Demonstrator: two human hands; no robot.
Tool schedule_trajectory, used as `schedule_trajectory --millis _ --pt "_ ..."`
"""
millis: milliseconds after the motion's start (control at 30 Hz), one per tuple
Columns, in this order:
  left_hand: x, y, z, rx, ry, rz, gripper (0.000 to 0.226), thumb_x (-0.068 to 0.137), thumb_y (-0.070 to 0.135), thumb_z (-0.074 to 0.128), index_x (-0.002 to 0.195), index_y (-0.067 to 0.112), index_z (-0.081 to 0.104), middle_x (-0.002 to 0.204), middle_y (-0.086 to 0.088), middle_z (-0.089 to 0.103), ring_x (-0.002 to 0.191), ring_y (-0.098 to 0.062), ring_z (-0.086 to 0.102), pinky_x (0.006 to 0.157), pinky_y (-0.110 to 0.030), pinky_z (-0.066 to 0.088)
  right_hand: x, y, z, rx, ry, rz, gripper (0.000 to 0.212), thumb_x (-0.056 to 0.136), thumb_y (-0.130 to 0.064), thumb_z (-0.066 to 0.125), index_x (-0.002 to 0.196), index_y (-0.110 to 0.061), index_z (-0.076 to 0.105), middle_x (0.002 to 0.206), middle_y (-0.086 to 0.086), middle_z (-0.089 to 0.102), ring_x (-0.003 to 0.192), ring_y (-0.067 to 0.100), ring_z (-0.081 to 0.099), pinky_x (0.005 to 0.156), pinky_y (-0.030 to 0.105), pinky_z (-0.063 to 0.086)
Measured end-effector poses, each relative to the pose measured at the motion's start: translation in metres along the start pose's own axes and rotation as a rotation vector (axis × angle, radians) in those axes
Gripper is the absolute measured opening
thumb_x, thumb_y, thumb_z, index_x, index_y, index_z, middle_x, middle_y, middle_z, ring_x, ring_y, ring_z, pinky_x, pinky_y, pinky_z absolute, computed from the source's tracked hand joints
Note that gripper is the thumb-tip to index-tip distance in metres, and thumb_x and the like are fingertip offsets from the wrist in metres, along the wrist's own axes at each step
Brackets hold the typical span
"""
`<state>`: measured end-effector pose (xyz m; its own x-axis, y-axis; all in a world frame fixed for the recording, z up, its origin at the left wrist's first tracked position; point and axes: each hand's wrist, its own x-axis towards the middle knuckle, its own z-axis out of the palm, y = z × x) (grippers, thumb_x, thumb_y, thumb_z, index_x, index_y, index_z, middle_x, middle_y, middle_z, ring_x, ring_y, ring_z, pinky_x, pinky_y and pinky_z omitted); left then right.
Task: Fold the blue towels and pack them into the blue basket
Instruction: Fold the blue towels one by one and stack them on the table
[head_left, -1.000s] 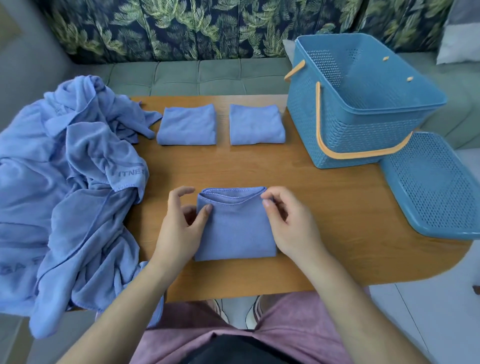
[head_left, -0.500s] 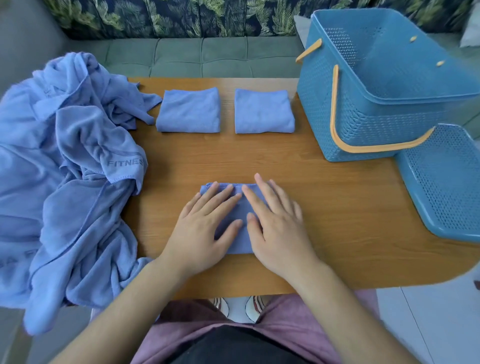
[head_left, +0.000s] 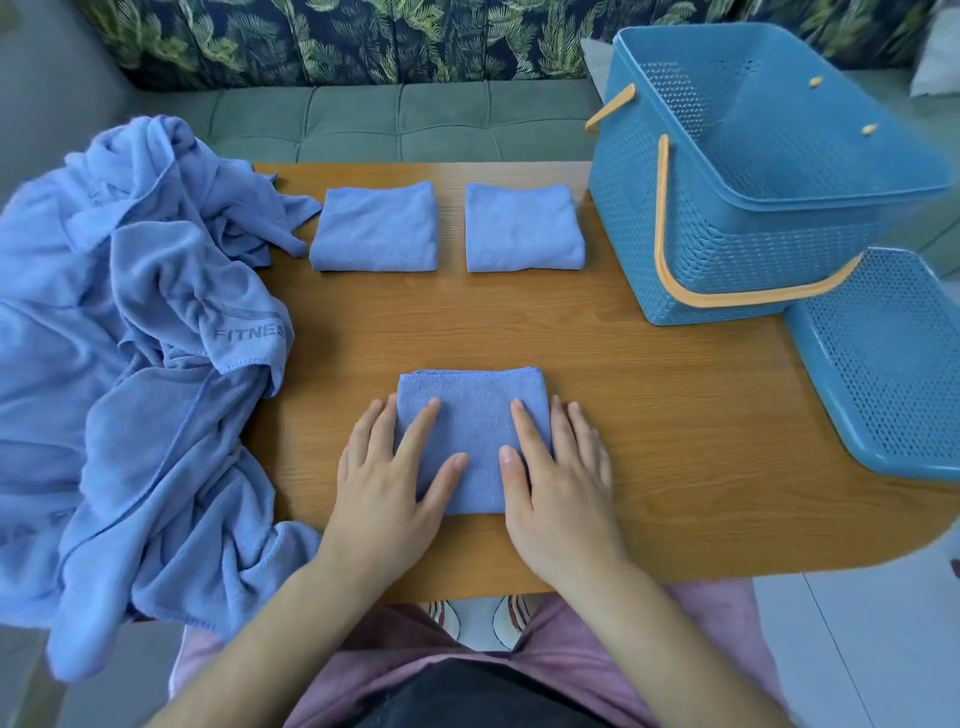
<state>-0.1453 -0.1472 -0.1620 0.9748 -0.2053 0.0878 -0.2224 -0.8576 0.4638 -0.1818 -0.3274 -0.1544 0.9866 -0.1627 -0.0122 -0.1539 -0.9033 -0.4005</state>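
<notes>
Blue microfibre, folded into a small square, lies under your palms in the head view: the folded towel (head_left: 475, 415) sits on the wooden desk (head_left: 675, 441) near its front edge. Your left hand (head_left: 387, 483) presses flat on its left half, fingers (head_left: 415, 436) straight and spread. Your right hand (head_left: 563, 488) presses flat on the right half, its fingers straight and slightly apart, the outer ones reaching past the cloth onto the desk. Neither hand grips anything. Two more folded towels (head_left: 376, 228) lie side by side at the far edge, not touching each other. A heap of unfolded towels (head_left: 130, 364) drapes over the desk's left end. The blue basket (head_left: 727, 208) stands at the far right corner with its orange handle (head_left: 662, 234) down, and the perforated lid (head_left: 883, 364) lies just beside it.
</notes>
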Motion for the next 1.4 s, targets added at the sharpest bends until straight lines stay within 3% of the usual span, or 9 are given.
schedule_trajectory --millis 200,300,533,800,933,1067,1233,1333,1400 --pt "0.002 0.006 -0.004 -0.109 0.023 0.035 0.059 0.094 0.058 0.044 0.142 0.023 0.052 0.141 0.004 0.047 0.123 -0.02 0.047 0.1 -0.036 0.038 0.003 -0.003 -0.004 0.254 0.064 -0.019 0.056 0.1 -0.041 0.039 0.153 -0.022 0.043 0.155 0.002 0.04 0.143 0.02 0.032 0.117 0.037 0.024" --pt "0.005 0.008 -0.007 -0.243 0.033 0.064 0.05 0.098 0.041 0.056 0.142 0.018 0.051 0.145 0.004 0.043 0.128 -0.018 0.046 0.108 -0.035 0.039 0.007 -0.01 -0.009 0.434 0.03 -0.031 0.055 0.099 -0.03 0.046 0.153 -0.021 0.042 0.16 -0.005 0.031 0.147 0.008 0.026 0.118 0.02 0.019" --pt "0.055 0.009 -0.043 -0.422 0.113 0.045 0.047 0.096 0.013 0.062 0.142 0.015 0.051 0.144 0.011 0.039 0.137 -0.011 0.039 0.112 -0.033 0.04 0.049 -0.036 -0.033 0.589 0.049 -0.039 0.061 0.095 -0.003 0.051 0.153 -0.019 0.042 0.153 -0.018 0.027 0.142 -0.002 0.027 0.116 0.016 0.024" --pt "0.189 -0.013 -0.104 -0.362 0.096 0.027 0.053 0.095 0.003 0.059 0.146 0.01 0.046 0.145 0.001 0.039 0.118 0.004 0.035 0.08 0.006 0.026 0.182 -0.082 -0.062 0.53 -0.013 -0.154 0.065 0.092 0.0 0.048 0.154 -0.015 0.039 0.164 -0.002 0.02 0.146 0.009 0.027 0.114 0.022 0.03" --pt "0.247 -0.034 -0.117 -0.292 0.077 -0.048 0.055 0.096 0.008 0.06 0.149 0.012 0.044 0.154 -0.001 0.034 0.131 -0.014 0.041 0.084 -0.003 0.023 0.242 -0.102 -0.062 0.498 -0.079 -0.161 0.067 0.093 -0.006 0.045 0.157 -0.021 0.033 0.165 -0.01 0.015 0.136 0.008 0.038 0.091 0.017 0.035" --pt "0.281 -0.057 -0.11 -0.224 0.059 -0.092 0.056 0.096 0.01 0.06 0.149 0.009 0.043 0.159 -0.006 0.03 0.141 -0.023 0.037 0.097 -0.011 0.024 0.281 -0.113 -0.04 0.472 -0.115 -0.157 0.066 0.096 -0.011 0.045 0.159 -0.02 0.028 0.167 -0.011 0.007 0.148 0.012 0.025 0.102 0.022 0.036" --pt "0.277 -0.07 -0.074 0.083 0.082 -0.155 0.053 0.102 0.028 0.053 0.151 0.012 0.041 0.168 -0.012 0.008 0.148 -0.038 0.022 0.113 -0.048 0.03 0.288 -0.11 0.001 0.167 -0.089 -0.152 0.059 0.106 -0.024 0.042 0.159 -0.008 0.023 0.17 0.008 -0.002 0.155 0.029 0.012 0.12 0.038 0.024" --pt "0.263 -0.067 -0.053 0.088 0.086 -0.027 0.056 0.104 0.04 0.038 0.155 0.016 0.036 0.167 -0.008 0.015 0.154 -0.031 0.013 0.121 -0.044 0.017 0.273 -0.114 0.013 0.049 0.201 -0.362 0.054 0.103 -0.026 0.037 0.154 -0.009 0.039 0.167 0.014 0.022 0.154 0.03 0.021 0.122 0.042 0.024" --pt "0.261 -0.069 -0.042 0.145 -0.034 -0.013 0.055 0.108 0.042 0.025 0.159 0.021 0.025 0.168 -0.003 0.012 0.155 -0.026 0.006 0.124 -0.041 0.004 0.273 -0.112 0.025 -0.024 0.135 -0.401 0.055 0.105 -0.03 0.029 0.157 -0.014 0.034 0.168 0.009 0.02 0.156 0.024 0.014 0.125 0.04 0.018"
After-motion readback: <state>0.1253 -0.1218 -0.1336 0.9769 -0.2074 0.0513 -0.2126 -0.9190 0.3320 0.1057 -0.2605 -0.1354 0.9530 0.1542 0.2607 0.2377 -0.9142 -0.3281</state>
